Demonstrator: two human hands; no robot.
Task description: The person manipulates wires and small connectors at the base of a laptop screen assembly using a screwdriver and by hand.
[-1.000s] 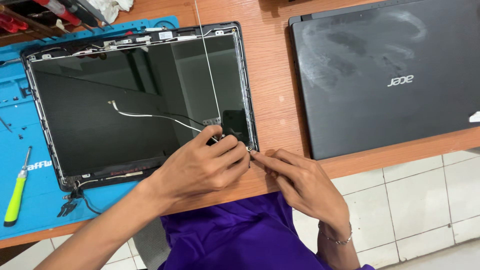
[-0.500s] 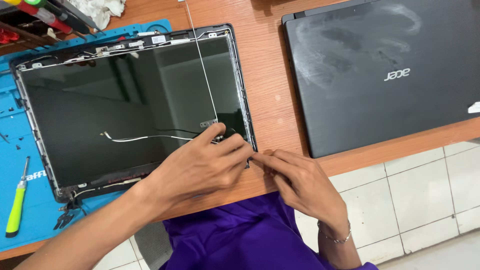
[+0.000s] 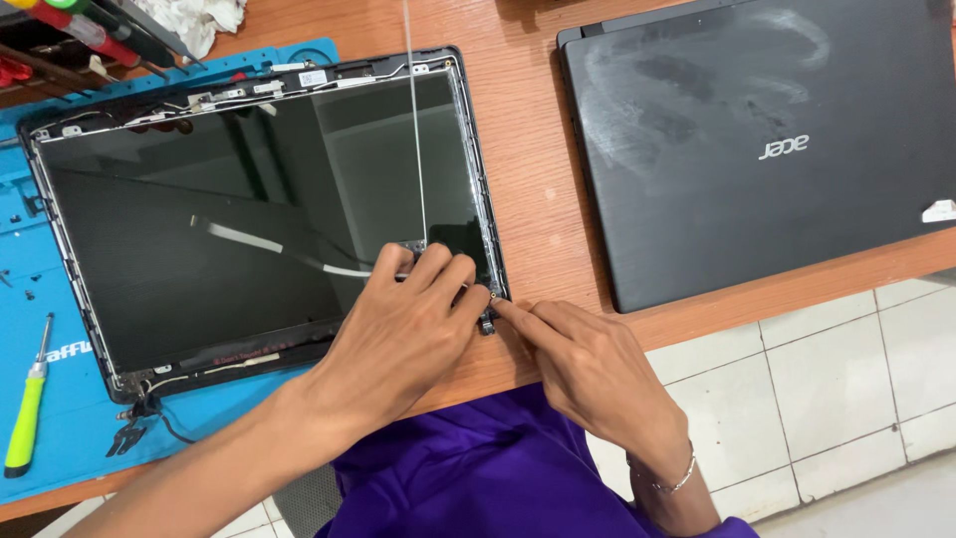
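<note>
My left hand (image 3: 408,319) lay flat on the near right corner of the screen (image 3: 249,229), fingers (image 3: 438,271) together and pressing down on the glass, clamped on nothing. My right hand (image 3: 588,369) was beside it, fingers curled, the forefinger tip touching the hinge bracket (image 3: 490,311) at that same corner; I could not tell whether a screw sat under it.

The screen sat in its lid shell (image 3: 476,159), lying face up on the surface (image 3: 538,169), its left part over a blue mat (image 3: 60,438). I judged the panel light, thin, stiff yet brittle: it would crack under point load or twist. The glass looked smooth and slippery. Best hold, in my view, was along the metal edge frame at two sides, never on the face nor by the loose cable (image 3: 249,239) across it.

A screwdriver (image 3: 28,403) lay on the mat. A closed laptop (image 3: 767,139) lay well apart to the right.
</note>
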